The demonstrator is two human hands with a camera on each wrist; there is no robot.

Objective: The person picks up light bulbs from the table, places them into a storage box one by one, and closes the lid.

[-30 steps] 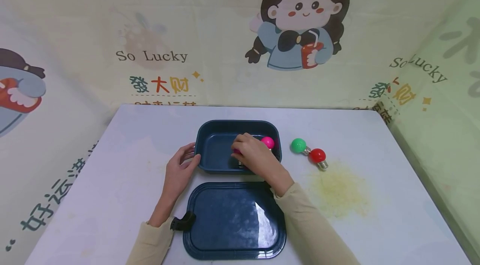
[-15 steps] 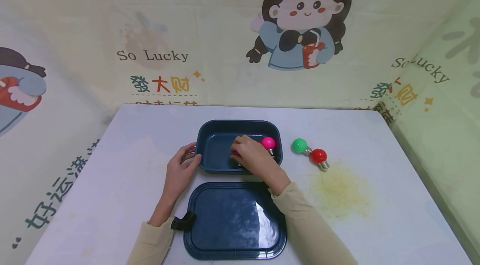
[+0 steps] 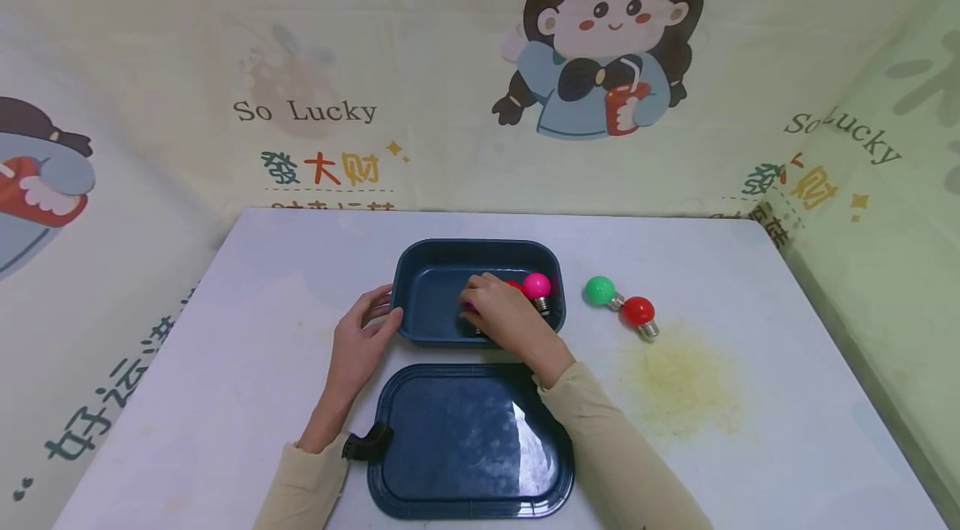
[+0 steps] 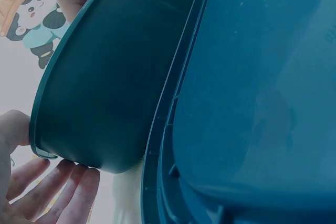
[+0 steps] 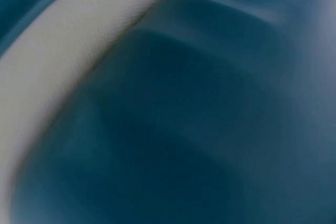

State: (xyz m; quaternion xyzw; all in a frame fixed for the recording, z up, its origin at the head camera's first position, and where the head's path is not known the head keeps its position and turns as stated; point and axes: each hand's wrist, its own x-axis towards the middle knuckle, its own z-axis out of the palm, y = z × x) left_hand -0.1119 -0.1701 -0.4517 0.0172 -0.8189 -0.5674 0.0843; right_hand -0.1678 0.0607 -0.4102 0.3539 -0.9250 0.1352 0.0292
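Note:
In the head view, my left hand (image 3: 363, 338) holds the left end of the dark blue box (image 3: 431, 338). Its fingers lie along the outer wall and the thumb is at the near corner, as the left wrist view also shows. Inside the box, my right hand (image 3: 498, 309) pinches a pink light bulb (image 3: 470, 307), mostly hidden by the fingers; a bit of metal base shows below. Beside that hand, a pink bulb (image 3: 536, 286) and a partly covered red bulb (image 3: 514, 285) sit at the box's right end.
A dark blue lid (image 3: 468, 442) lies flat in front of the box. Right of the box, a green bulb (image 3: 600, 291) and a red bulb (image 3: 638, 311) lie on the white table (image 3: 750, 305). The right wrist view is blurred, with a sleeve (image 5: 63, 61) across it.
My right hand has shifted slightly left inside the box, uncovering the pink bulb's base and part of the red bulb. My left hand stays at the box's end.

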